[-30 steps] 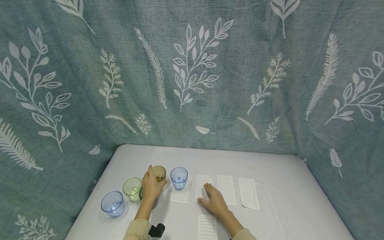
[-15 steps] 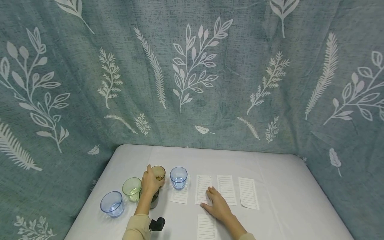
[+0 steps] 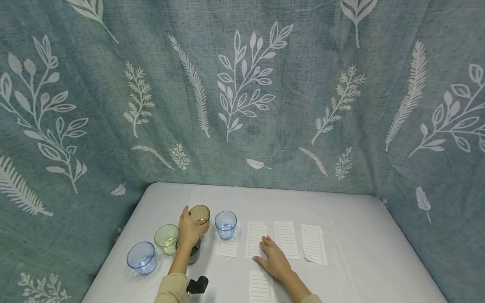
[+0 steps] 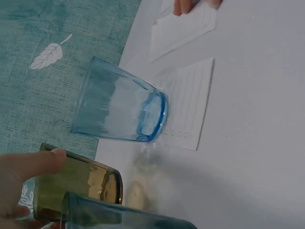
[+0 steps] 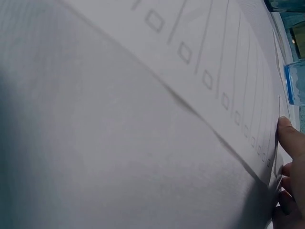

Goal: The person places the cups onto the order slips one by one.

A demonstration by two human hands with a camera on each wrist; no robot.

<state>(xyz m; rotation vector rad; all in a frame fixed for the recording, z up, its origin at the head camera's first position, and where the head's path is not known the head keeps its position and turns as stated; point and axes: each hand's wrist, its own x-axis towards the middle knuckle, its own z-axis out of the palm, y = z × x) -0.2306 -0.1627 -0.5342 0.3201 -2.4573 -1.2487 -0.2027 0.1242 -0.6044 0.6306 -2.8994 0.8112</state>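
My left hand grips an amber drinking glass, fingers on its far left side and thumb on the right. In the left wrist view the amber glass seems slightly above the tablecloth. A dark grey-green glass stands just in front, partly hidden by that hand. To the right, a blue glass stands upright on a lined paper sheet. My right hand rests with loosely spread fingers at the edge of another lined sheet, holding nothing.
A green glass and a wider blue glass stand at the left. More lined sheets lie right of centre, one sheet beside another sheet, with a near sheet at the front. A patterned curtain hangs behind the white table.
The amber glass has risen a little in my left hand. My right hand has drawn back slightly toward the right and the front; the other glasses stay put.
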